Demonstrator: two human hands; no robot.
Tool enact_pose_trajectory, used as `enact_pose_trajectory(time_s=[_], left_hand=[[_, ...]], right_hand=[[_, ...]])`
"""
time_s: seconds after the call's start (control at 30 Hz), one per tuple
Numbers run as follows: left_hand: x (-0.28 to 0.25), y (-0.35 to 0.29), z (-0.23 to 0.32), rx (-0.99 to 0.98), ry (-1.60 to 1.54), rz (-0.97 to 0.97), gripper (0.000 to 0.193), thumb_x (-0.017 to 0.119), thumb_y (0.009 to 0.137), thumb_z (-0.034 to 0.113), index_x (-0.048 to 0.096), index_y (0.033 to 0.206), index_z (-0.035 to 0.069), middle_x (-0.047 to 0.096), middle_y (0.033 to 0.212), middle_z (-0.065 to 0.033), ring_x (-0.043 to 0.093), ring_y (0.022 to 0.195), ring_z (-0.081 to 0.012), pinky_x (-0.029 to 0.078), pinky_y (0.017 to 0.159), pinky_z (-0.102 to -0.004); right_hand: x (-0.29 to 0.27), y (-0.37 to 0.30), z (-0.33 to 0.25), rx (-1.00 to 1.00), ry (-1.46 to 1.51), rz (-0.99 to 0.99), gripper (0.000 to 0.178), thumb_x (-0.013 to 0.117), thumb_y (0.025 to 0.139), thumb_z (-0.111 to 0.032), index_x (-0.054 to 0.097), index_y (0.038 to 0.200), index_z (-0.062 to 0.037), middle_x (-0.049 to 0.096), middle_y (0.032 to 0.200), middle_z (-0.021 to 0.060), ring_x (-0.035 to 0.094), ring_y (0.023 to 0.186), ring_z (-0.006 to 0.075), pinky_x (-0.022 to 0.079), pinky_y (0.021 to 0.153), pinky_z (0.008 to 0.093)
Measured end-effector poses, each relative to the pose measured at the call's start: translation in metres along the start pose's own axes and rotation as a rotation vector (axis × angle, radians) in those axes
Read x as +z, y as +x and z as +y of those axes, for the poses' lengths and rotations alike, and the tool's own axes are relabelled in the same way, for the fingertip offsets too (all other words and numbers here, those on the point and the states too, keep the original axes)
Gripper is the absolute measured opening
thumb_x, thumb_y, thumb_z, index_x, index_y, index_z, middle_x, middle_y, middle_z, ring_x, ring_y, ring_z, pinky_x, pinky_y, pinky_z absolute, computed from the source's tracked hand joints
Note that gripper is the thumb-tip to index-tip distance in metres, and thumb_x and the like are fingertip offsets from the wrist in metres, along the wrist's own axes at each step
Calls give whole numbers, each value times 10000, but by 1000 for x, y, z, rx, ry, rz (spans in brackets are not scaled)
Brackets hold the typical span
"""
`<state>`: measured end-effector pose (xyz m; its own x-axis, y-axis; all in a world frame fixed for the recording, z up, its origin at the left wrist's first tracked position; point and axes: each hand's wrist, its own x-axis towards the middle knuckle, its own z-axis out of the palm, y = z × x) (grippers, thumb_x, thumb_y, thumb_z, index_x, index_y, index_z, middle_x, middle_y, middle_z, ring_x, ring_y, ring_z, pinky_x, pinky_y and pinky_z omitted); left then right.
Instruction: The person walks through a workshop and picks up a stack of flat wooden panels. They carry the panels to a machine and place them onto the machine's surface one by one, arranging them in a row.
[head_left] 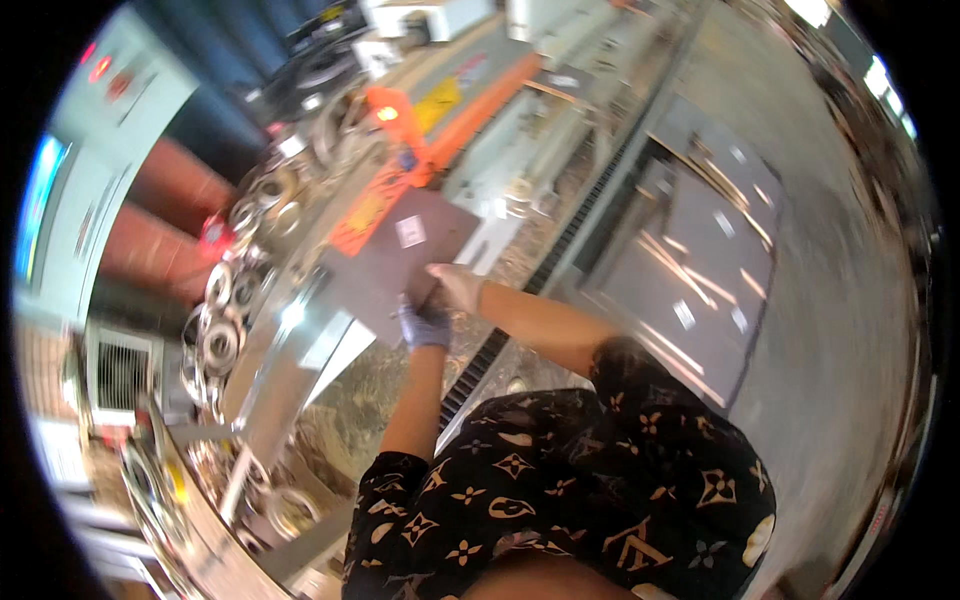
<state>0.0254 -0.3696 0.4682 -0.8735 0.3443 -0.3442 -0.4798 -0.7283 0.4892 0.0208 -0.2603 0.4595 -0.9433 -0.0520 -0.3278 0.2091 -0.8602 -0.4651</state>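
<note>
A flat dark brown panel [375,270] with a white label on its upper face is in front of me. My left hand [425,325], in a bluish-grey glove, grips its near edge. Close beside it my right hand [458,287], in a pale glove, is closed on the same edge with the thumb on top. The fingers beneath the panel are hidden. The panel's far side lies by the orange guard [370,215] of a long machine. Motion blurs the picture somewhat.
To my right, dark labelled panels [715,235] lie flat with several thin pale strips [690,275] on them. A black toothed track [590,200] runs between them and the machine. Rolls of banding [222,340] line the left side, near a control cabinet [100,170] with a lit screen.
</note>
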Motion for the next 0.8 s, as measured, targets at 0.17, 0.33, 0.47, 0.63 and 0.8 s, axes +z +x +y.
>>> enact_pose_trajectory(time_s=[0.17, 0.33, 0.47, 0.63, 0.8], left_hand=[[4, 14, -1, 48, 137, 260, 314, 454, 877, 372, 592, 967, 105, 633, 902, -41, 591, 740, -174, 495, 599, -249], [21, 5, -7, 42, 104, 375, 331, 506, 836, 428, 627, 851, 120, 642, 761, -10, 556, 584, -148, 450, 501, -227], [23, 9, -7, 24, 119, 416, 342, 519, 831, 437, 632, 853, 115, 647, 780, -13, 566, 590, -141, 469, 501, -240], [7, 20, 0, 18, 144, 370, 371, 488, 855, 432, 622, 874, 86, 646, 779, -39, 605, 601, -191, 547, 535, -282], [30, 39, -19, -48, 104, 455, 376, 516, 843, 435, 619, 874, 75, 651, 804, -52, 613, 634, -181, 547, 538, -283]], right_hand=[[10, -89, -40, -157, -167, 268, 530, 596, 787, -267, 405, 1217, -24, 503, 1163, 157, 551, 887, 263, 432, 830, 458], [-93, -212, -99, -883, -184, 410, 177, 608, 775, -92, 593, 949, -71, 581, 936, 80, 556, 859, 173, 485, 774, 290], [-287, -293, -129, -549, -1000, 1932, 533, 668, 684, -371, 511, 1119, -108, 588, 970, 150, 578, 888, 281, 470, 784, 381], [-372, -382, -156, -244, -650, 2030, 714, 640, 738, -419, 351, 1300, -88, 538, 1125, 169, 534, 1034, 323, 424, 890, 398], [-417, -395, -151, -559, -12, 1487, 332, 590, 805, -335, 497, 1017, -98, 558, 819, 61, 536, 643, 163, 432, 536, 303]])
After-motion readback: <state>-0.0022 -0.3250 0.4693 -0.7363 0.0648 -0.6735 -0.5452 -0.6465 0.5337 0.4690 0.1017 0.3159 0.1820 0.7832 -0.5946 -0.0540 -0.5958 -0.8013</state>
